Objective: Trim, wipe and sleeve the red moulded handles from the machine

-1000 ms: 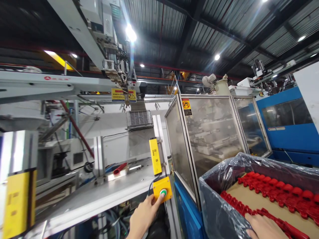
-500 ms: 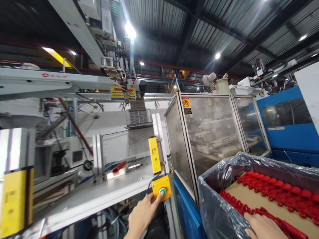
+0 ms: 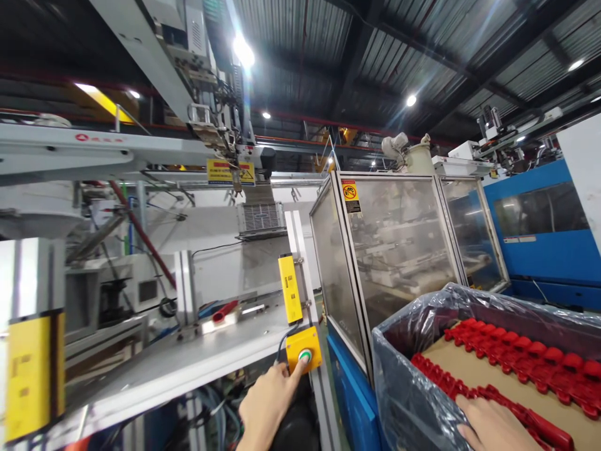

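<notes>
The left hand (image 3: 265, 406) is reaching up from the bottom edge with its forefinger stretched out and the other fingers loosely curled, gripping nothing; the fingertip is lying against the lower left of the yellow button box (image 3: 295, 346), right at the green button (image 3: 305, 356), though whether it is actually pressing the button cannot be told from here. The button box is sitting low on an upright post at the right end of the metal table (image 3: 188, 366), with a cable running up from it to the yellow sensor bar (image 3: 290, 289) fixed just above. The right hand (image 3: 493, 427) is lying flat, palm down, fingers spread and closed around nothing, resting on the nearest row of red plastic parts (image 3: 516, 358) at the bottom right corner. Those parts are lying in rows on a cardboard sheet (image 3: 493, 383) inside a box lined with a grey plastic bag (image 3: 404, 382), standing just to the right of the button box. A single red piece (image 3: 225, 311) is lying further back on the table, well apart from both hands. Behind the lined box a clear-panelled guard enclosure (image 3: 399, 244) is standing, and a blue machine (image 3: 539, 257) is showing beyond it on the right
</notes>
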A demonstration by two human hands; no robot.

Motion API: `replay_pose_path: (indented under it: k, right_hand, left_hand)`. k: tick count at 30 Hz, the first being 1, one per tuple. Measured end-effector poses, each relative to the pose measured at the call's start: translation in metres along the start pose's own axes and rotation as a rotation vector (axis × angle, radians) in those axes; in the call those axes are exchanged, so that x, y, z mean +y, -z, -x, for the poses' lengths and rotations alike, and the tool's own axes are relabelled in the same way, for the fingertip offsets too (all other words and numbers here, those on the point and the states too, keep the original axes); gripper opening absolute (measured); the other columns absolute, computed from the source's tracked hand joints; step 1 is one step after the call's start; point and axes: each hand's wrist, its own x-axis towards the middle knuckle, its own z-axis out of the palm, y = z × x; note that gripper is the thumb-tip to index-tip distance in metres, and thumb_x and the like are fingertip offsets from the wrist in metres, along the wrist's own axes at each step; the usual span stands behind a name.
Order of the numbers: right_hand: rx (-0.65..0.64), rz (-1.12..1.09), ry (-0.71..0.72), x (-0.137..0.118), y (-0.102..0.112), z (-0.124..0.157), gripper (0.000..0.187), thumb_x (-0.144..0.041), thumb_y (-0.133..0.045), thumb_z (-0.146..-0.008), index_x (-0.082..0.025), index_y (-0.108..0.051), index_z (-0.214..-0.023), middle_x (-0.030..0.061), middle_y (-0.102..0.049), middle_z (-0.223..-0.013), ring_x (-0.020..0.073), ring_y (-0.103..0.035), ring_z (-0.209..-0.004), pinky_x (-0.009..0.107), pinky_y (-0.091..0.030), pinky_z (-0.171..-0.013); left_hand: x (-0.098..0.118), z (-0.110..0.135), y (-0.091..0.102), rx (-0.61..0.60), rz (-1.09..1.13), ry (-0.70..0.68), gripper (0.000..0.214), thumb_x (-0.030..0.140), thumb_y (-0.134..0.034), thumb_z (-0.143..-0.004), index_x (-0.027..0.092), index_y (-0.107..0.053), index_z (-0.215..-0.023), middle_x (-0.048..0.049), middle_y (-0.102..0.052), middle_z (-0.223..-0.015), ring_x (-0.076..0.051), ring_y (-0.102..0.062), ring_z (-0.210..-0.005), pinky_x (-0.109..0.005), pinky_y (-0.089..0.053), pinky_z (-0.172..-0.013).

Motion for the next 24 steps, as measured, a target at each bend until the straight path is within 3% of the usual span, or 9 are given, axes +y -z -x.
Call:
replay_pose_path:
  k: [4,7,10,12,14,17,20,22,24]
  right_hand:
    - [-0.002,-0.052,-0.001,-0.01,0.015,0.002,0.025,-0.027,-0.046,-0.087,-0.02,-0.067,-0.098,0.0113,-0.073,-0.089,0.0289,-0.069,-0.088,0.031,-0.046,-0.072]
    - [-0.068,-0.06,-0.017,-0.021,0.039,0.007,0.039,-0.031,-0.031,-0.095,-0.016,-0.067,-0.098,0.0153,-0.073,-0.091,0.0315,-0.069,-0.089,0.037,-0.047,-0.074]
    - [-0.133,-0.051,-0.043,-0.024,0.07,0.01,0.05,-0.033,-0.021,-0.1,-0.014,-0.067,-0.098,0.0167,-0.072,-0.095,0.0309,-0.068,-0.094,0.041,-0.047,-0.079]
    - [-0.184,-0.036,-0.095,-0.013,0.091,0.006,0.048,-0.038,-0.026,-0.101,-0.014,-0.067,-0.097,0.0142,-0.072,-0.099,0.0264,-0.067,-0.095,0.039,-0.048,-0.082]
    - [-0.224,-0.008,-0.182,0.011,0.113,-0.001,0.038,-0.043,-0.04,-0.099,-0.015,-0.065,-0.101,0.008,-0.07,-0.102,0.0204,-0.066,-0.096,0.041,-0.049,-0.088]
    - [-0.225,0.064,-0.383,0.057,0.145,-0.003,0.033,-0.043,-0.053,-0.094,-0.015,-0.062,-0.108,0.0068,-0.065,-0.111,0.0209,-0.062,-0.104,0.046,-0.047,-0.094]
    - [-0.244,0.11,-0.549,0.094,0.163,0.004,0.029,-0.039,-0.057,-0.093,-0.015,-0.061,-0.11,0.0071,-0.063,-0.114,0.0214,-0.061,-0.104,0.045,-0.049,-0.092]
    - [-0.279,0.109,-0.615,0.111,0.162,0.008,0.027,-0.036,-0.061,-0.091,-0.015,-0.062,-0.108,0.0066,-0.064,-0.112,0.0209,-0.062,-0.101,0.044,-0.051,-0.089]
    - [-0.309,0.086,-0.644,0.123,0.151,0.007,0.025,-0.034,-0.062,-0.09,-0.015,-0.062,-0.107,0.0061,-0.064,-0.11,0.02,-0.063,-0.099,0.043,-0.052,-0.088]
  left_hand:
    - [0.01,0.032,-0.016,-0.008,0.057,-0.086,0.051,0.064,-0.026,-0.086,0.025,-0.05,-0.063,-0.0137,-0.069,-0.074,-0.04,-0.066,-0.086,-0.046,-0.045,-0.074]
    - [0.038,0.064,-0.046,-0.044,0.161,-0.295,0.043,0.057,-0.031,-0.088,0.026,-0.051,-0.066,-0.0052,-0.066,-0.065,-0.03,-0.067,-0.074,-0.039,-0.047,-0.069]
    - [0.082,0.099,-0.082,-0.077,0.333,-0.559,0.039,0.053,-0.035,-0.091,0.027,-0.057,-0.108,-0.0049,-0.069,-0.104,-0.023,-0.065,-0.098,-0.032,-0.05,-0.083]
    - [0.117,0.124,-0.103,-0.007,0.479,-0.767,0.048,0.048,-0.036,-0.093,0.026,-0.04,-0.135,-0.0081,-0.053,-0.135,-0.022,-0.053,-0.122,-0.035,-0.045,-0.099]
    - [0.153,0.147,-0.119,0.115,0.566,-0.972,0.054,0.04,-0.037,-0.095,0.025,-0.026,-0.146,-0.0119,-0.038,-0.149,-0.024,-0.04,-0.134,-0.043,-0.043,-0.104]
    - [0.197,0.174,-0.135,0.292,0.512,-1.261,0.06,0.035,-0.043,-0.093,0.02,-0.025,-0.148,-0.0171,-0.027,-0.155,-0.03,-0.031,-0.139,-0.046,-0.042,-0.102]
    - [0.222,0.185,-0.149,0.464,0.44,-1.525,0.058,0.036,-0.049,-0.088,0.017,-0.039,-0.142,-0.0154,-0.043,-0.148,-0.03,-0.038,-0.135,-0.048,-0.02,-0.115]
    - [0.228,0.184,-0.161,0.555,0.498,-1.61,0.05,0.043,-0.047,-0.088,0.019,-0.053,-0.132,-0.0096,-0.064,-0.127,-0.027,-0.054,-0.119,-0.047,-0.003,-0.118]
    - [0.228,0.18,-0.175,0.641,0.626,-1.621,0.049,0.053,-0.039,-0.091,0.021,-0.064,-0.118,-0.0057,-0.074,-0.101,-0.023,-0.063,-0.099,-0.046,-0.004,-0.119]
